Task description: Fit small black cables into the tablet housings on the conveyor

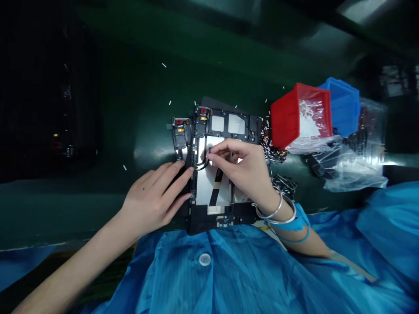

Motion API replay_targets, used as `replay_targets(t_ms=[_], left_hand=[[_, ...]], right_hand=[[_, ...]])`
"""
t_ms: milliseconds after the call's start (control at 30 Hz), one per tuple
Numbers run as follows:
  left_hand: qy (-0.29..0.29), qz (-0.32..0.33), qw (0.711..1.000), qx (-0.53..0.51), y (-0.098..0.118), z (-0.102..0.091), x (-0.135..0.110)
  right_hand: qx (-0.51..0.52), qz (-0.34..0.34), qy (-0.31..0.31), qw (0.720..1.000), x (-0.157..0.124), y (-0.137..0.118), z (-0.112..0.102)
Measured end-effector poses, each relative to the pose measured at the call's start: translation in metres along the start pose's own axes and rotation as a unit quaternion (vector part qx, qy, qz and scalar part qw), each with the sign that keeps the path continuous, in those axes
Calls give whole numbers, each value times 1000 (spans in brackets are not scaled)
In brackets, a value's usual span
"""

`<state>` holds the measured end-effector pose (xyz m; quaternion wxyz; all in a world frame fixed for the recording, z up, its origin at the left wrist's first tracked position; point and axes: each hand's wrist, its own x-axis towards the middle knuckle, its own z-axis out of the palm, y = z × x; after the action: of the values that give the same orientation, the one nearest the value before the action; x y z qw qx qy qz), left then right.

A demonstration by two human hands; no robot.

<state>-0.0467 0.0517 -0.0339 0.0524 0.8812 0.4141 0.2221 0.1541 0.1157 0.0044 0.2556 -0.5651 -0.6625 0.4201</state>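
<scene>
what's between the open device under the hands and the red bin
A loose pile of small dark parts lies between the device and the red bin, as the head view shows.

Tabletop dark green, loose scraps white; tablet-like device black frame, silver-white panels, red square and orange patch in its upper left corner; thin cable black; diagonal strip black with a beige band; neighbouring module black, same red and orange spots; one bin red, other bin blue; bangles silver; wristband blue; garment blue, faint tonal stripes, button whitish
</scene>
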Motion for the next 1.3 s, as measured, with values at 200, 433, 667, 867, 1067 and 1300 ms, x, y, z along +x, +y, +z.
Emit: replay_targets(t_ms=[200, 433, 667, 867, 1067, 1300], left_hand=[[-6, 31, 998, 56, -2, -6, 6], [-38, 81, 994, 67, -8, -9, 15], [-49, 61, 997, 3, -12, -2, 13], [-66, 109, 991, -31, -16, -3, 20], [-136, 69, 979, -135, -21, -3, 25], [-141, 61, 975, -159, -20, -4, 29]], right_hand=[[-51, -5, -20, 998, 9, 5, -9], [-42, 2, -31, 999, 14, 7, -6], [-35, 30, -19, 999, 16, 6, -3], [-69, 28, -7, 997, 13, 6, 1], [-84, 15, 4, 996, 12, 7, 1], [-49, 31, -2, 998, 20, 9, -2]])
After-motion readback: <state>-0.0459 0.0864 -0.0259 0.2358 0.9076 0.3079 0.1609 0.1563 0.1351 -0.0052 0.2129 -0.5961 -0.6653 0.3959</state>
